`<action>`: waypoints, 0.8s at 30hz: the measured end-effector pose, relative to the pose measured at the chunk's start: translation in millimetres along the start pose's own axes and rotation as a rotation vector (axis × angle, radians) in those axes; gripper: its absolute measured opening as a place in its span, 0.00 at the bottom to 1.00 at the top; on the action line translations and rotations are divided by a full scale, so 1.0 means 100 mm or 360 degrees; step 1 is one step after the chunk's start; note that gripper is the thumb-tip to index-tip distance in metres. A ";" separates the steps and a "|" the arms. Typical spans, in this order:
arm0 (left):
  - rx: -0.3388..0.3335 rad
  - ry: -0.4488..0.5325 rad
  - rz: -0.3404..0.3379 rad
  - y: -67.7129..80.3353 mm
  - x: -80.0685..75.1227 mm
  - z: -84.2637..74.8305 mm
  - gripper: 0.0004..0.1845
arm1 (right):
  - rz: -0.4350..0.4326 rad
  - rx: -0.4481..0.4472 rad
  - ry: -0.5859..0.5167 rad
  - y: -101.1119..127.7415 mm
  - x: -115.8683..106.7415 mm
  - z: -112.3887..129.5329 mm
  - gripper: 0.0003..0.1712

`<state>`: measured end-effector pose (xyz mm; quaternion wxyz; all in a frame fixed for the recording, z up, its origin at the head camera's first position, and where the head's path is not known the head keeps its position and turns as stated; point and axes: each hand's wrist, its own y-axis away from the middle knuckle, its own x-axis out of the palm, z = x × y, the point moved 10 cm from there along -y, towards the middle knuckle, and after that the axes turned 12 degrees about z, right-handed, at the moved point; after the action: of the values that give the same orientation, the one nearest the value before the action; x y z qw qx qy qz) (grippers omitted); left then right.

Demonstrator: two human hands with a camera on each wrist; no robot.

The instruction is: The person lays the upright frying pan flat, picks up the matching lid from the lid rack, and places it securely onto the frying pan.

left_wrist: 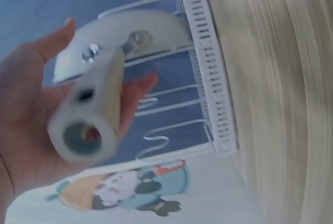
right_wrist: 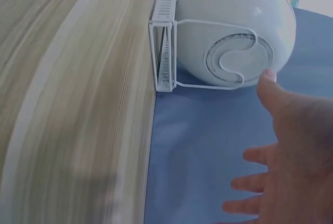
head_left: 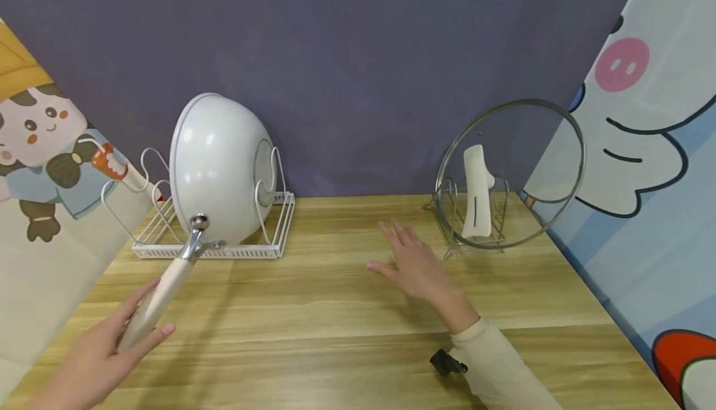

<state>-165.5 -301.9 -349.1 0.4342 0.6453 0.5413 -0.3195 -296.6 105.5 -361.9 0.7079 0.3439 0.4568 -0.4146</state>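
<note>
A white pan (head_left: 218,161) stands on its side in a white wire rack (head_left: 207,251), its flat base facing right. Its pale handle (head_left: 156,301) slopes down toward me, over my left hand (head_left: 95,360). In the left wrist view, the handle's hollow end (left_wrist: 83,138) lies across the palm; the fingers (left_wrist: 138,91) pass behind it, loosely extended, and the thumb is held away from it. My right hand (head_left: 416,267) hovers over the table's middle with fingers spread and holds nothing. In the right wrist view, its thumb (right_wrist: 270,91) overlaps the pan's edge.
At the right, a glass lid (head_left: 511,245) with a metal rim and cream handle (head_left: 477,192) stands upright in a small wire rack (head_left: 447,236). A dark partition (head_left: 358,81) rises behind the wooden table (head_left: 313,335). Cartoon-printed panels (head_left: 632,155) flank both sides.
</note>
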 end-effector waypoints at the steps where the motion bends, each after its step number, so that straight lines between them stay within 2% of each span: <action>1: -0.0039 0.0049 0.0059 -0.01 0.02 0.06 0.43 | 0.0002 -0.0017 0.0006 -0.02 0.00 0.02 0.51; 4: -0.0033 0.0203 0.0167 -0.06 0.07 0.20 0.38 | 0.0004 -0.0052 0.0021 -0.06 0.00 0.10 0.51; 10: 0.0251 0.0615 0.0360 -0.15 0.16 0.29 0.24 | -0.0057 -0.0141 0.0020 -0.12 -0.02 0.25 0.48; 14: 0.0228 0.0735 0.0524 -0.20 0.24 0.34 0.20 | -0.0040 -0.0179 0.0046 -0.14 0.00 0.35 0.48; 17: 0.0210 0.0815 0.0642 -0.24 0.27 0.34 0.18 | -0.0022 -0.0201 0.0048 -0.16 0.01 0.42 0.48; 18: 0.0232 0.0853 0.0676 -0.25 0.27 0.32 0.18 | -0.0023 -0.0209 0.0039 -0.17 0.01 0.45 0.48; 24: 0.0384 0.1290 0.0973 -0.27 0.40 0.21 0.22 | 0.0010 -0.0241 0.0033 -0.26 0.06 0.59 0.48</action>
<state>-182.3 -302.6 -399.1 0.1858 0.8912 0.4122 0.0374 -296.9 41.7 -349.7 0.7284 0.2951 0.4931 -0.3731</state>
